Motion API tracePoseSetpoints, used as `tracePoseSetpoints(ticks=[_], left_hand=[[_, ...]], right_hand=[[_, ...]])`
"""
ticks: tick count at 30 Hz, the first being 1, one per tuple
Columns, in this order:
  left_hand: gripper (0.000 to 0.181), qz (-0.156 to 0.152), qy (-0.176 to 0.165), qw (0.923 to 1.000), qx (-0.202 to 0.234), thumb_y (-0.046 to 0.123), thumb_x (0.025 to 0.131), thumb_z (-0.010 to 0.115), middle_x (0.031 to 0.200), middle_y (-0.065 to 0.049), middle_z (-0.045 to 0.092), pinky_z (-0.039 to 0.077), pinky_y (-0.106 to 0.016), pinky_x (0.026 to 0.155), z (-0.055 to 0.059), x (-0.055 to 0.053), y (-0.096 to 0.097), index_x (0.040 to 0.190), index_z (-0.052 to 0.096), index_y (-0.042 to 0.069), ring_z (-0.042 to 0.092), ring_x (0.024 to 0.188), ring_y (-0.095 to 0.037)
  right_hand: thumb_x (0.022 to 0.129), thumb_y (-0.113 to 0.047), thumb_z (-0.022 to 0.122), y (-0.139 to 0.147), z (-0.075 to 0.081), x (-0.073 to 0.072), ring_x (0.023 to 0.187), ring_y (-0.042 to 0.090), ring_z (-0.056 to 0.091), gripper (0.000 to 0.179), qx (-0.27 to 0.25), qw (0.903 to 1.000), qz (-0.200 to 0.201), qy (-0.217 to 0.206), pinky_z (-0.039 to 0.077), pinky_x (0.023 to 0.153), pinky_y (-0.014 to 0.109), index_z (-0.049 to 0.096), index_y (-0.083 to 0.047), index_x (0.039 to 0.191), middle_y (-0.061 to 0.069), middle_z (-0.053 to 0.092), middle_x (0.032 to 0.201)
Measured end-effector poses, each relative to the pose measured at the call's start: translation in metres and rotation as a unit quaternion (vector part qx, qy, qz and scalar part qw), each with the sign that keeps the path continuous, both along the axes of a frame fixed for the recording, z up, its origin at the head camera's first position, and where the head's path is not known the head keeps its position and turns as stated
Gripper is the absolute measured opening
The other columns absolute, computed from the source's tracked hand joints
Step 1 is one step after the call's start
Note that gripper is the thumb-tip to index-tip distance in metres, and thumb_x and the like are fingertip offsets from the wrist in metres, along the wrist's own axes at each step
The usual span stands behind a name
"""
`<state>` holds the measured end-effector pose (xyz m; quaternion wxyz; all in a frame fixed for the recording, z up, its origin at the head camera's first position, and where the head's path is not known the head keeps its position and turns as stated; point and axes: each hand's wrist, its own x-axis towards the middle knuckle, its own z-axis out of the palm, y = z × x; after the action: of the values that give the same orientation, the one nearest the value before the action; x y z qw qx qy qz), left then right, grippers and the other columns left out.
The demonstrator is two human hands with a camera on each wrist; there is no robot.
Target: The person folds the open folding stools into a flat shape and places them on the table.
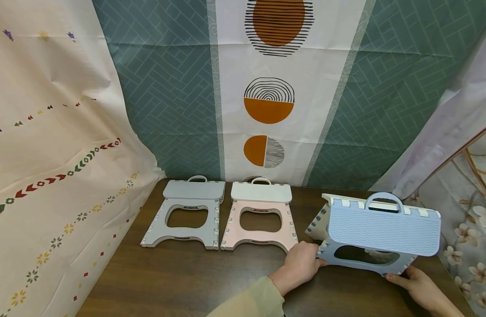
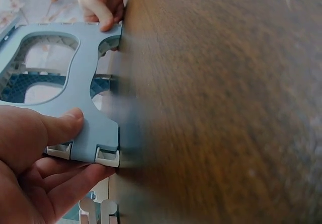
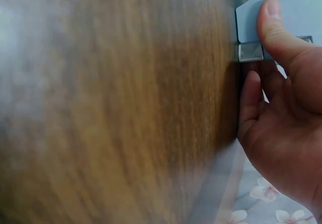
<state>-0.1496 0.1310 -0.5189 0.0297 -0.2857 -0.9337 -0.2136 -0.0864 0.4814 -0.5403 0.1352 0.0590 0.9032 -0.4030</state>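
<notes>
A light blue folding step stool [image 1: 385, 224] stands partly unfolded at the table's right side, its handle at the back edge of the textured top. My left hand [image 1: 300, 266] grips the lower left corner of its near leg panel [image 2: 83, 80]. In the left wrist view the thumb lies on the panel's face and the fingers go round its edge. My right hand [image 1: 419, 286] pinches the lower right corner, thumb [image 3: 274, 27] on the face and fingers behind. The far leg panel [image 1: 320, 224] shows at the left, angled away from the near one.
Two folded step stools lie flat to the left: a pink one with a white top [image 1: 261, 192] beside my left hand, and a grey-blue one [image 1: 193, 190] farther left. The brown wooden table [image 1: 179, 281] meets patterned cloths [image 1: 171, 97] at its back and sides.
</notes>
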Motion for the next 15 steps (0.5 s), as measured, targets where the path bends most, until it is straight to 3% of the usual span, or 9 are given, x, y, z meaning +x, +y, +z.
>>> tracePoseSetpoints(ticks=[8, 15], left_hand=[[0.023, 0.001, 0.011, 0.9999, -0.004, 0.044, 0.089, 0.088, 0.08, 0.011, 0.075, 0.05, -0.023, 0.055, -0.0011, -0.0005, 0.0001, 0.09, 0.079, 0.023, 0.067, 0.066, -0.003], [0.026, 0.009, 0.007, 0.9998, -0.017, 0.047, 0.09, 0.087, 0.077, 0.01, 0.073, 0.048, -0.024, 0.052, -0.0041, -0.0005, 0.0022, 0.089, 0.078, 0.022, 0.065, 0.063, -0.005]], right_hand=[[0.109, -0.028, 0.066, -0.0035, -0.0003, 0.0004, 0.103, -0.012, 0.054, 0.051, 0.02, 0.9993, 0.002, 0.032, 0.047, 0.083, 0.019, 0.06, 0.014, 0.137, 0.026, 0.066, 0.137], [0.107, -0.022, 0.069, -0.0051, -0.0049, 0.0008, 0.099, -0.011, 0.056, 0.035, 0.034, 0.9967, 0.001, 0.074, 0.048, 0.08, 0.018, 0.069, 0.008, 0.125, 0.009, 0.074, 0.12]])
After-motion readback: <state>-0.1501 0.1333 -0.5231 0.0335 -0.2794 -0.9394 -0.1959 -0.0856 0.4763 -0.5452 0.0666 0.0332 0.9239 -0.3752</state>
